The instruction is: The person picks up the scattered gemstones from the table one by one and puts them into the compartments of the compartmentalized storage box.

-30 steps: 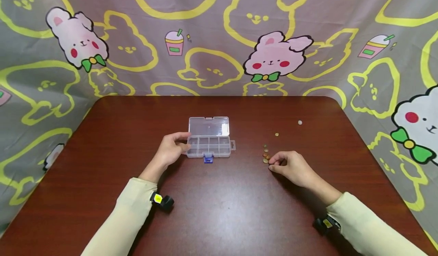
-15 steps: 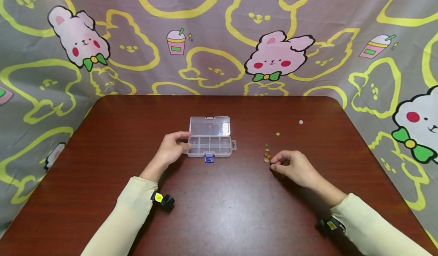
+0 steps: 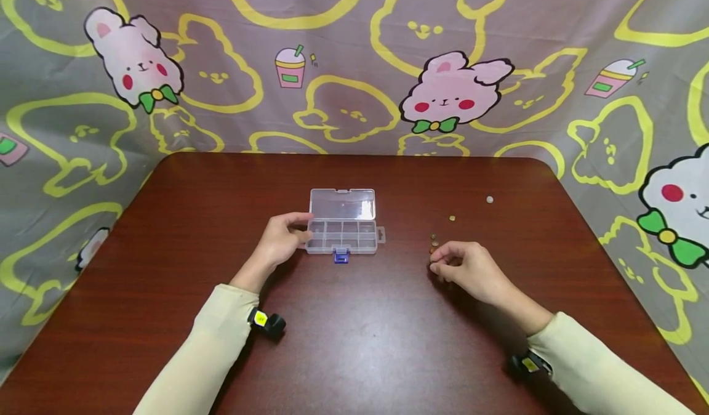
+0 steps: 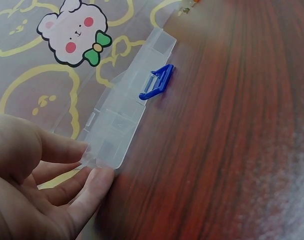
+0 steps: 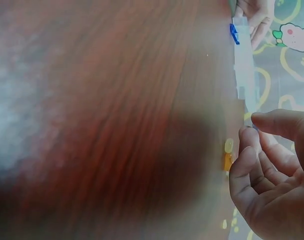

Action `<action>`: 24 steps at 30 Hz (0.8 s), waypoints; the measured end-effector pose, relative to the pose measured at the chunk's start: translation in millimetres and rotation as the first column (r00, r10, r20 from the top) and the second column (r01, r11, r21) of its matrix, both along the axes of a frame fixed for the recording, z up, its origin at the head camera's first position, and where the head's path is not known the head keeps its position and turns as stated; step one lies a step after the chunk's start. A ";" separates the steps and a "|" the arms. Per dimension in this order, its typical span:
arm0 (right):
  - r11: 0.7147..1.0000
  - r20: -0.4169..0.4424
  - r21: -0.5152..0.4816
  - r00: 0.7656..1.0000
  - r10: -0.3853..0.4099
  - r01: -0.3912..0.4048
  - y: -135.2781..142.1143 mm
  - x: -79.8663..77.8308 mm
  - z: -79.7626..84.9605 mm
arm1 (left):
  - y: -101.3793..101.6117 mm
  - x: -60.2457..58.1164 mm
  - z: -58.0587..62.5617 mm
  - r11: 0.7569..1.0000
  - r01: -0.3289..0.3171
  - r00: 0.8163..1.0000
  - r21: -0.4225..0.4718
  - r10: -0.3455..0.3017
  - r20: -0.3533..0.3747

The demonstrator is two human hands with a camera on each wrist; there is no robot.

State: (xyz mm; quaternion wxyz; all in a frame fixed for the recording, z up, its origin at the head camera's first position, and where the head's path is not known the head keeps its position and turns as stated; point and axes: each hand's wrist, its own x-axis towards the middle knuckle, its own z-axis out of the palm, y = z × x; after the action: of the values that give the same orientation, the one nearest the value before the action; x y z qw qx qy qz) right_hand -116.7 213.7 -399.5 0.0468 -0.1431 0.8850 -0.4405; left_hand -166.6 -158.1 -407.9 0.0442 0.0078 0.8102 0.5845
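A clear plastic compartment box [image 3: 341, 236] stands with its lid [image 3: 342, 204] tipped back and a blue latch [image 3: 340, 256] at its front. My left hand [image 3: 280, 237] grips the left end of this box, thumb at the front corner and fingers behind, as the left wrist view shows. To the right, my right hand [image 3: 468, 270] pinches a tiny dark bead between thumb and index finger; the fingertips mostly hide it. Close by those fingers lie small beads, among them a green bead [image 3: 434, 236] and an orange bead [image 5: 227, 162]. Others are covered by the hand.
A yellow bead [image 3: 452, 218] and a white bead [image 3: 490, 199] lie farther back on the dark red wooden table [image 3: 232, 187]. A hanging tab [image 3: 381, 234] juts from the box's right end. Behind the table hangs a patterned cloth [image 3: 354, 64].
My right hand first drew slightly away from the beads, then came left over the nearest ones, still pinching. The left hand keeps its hold on the box. The whole view shifts slightly.
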 end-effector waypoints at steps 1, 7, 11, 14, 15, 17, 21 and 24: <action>1.000 -0.002 -0.004 1.000 0.000 0.000 -1.1 -0.9 -0.1 | 0.1 0.0 -0.1 1.000 -0.001 1.000 0.000 0.001 0.001; 0.999 -0.001 -0.041 1.000 0.017 -0.017 -9.8 -6.6 -0.8 | -0.6 0.2 0.7 1.000 -0.004 1.000 0.000 0.004 0.003; 0.998 0.005 -0.054 1.000 0.025 -0.024 -19.2 -10.5 -0.2 | -0.9 1.4 2.0 1.000 -0.010 1.000 0.007 0.010 0.008; 0.998 0.015 -0.062 1.000 0.026 -0.025 -26.5 -12.8 1.3 | -0.7 1.6 1.6 1.000 -0.009 1.000 0.007 0.009 0.012; 0.997 0.019 -0.068 0.999 0.028 -0.027 -28.8 -13.6 1.7 | -0.7 1.3 1.3 1.000 -0.009 1.000 0.007 0.009 0.014; 0.997 0.017 -0.075 0.999 0.031 -0.029 -33.2 -15.2 3.3 | -0.4 1.0 1.1 1.000 -0.007 1.000 0.009 0.006 0.014; 0.995 0.012 -0.090 0.999 0.043 -0.042 -41.4 -18.2 6.4 | 0.0 0.3 0.1 1.000 -0.009 1.000 0.012 0.009 0.012; 0.994 0.014 -0.099 0.998 0.055 -0.053 -46.7 -19.9 8.4 | 0.4 0.7 -0.1 1.000 -0.015 1.000 -0.002 0.015 0.010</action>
State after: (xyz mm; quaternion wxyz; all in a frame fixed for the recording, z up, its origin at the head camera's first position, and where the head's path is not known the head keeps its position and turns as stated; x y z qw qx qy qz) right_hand -136.6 167.1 -391.1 0.0588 -0.1655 0.8576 -0.4834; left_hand -165.9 -157.7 -408.0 0.0439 -0.0009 0.8106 0.5840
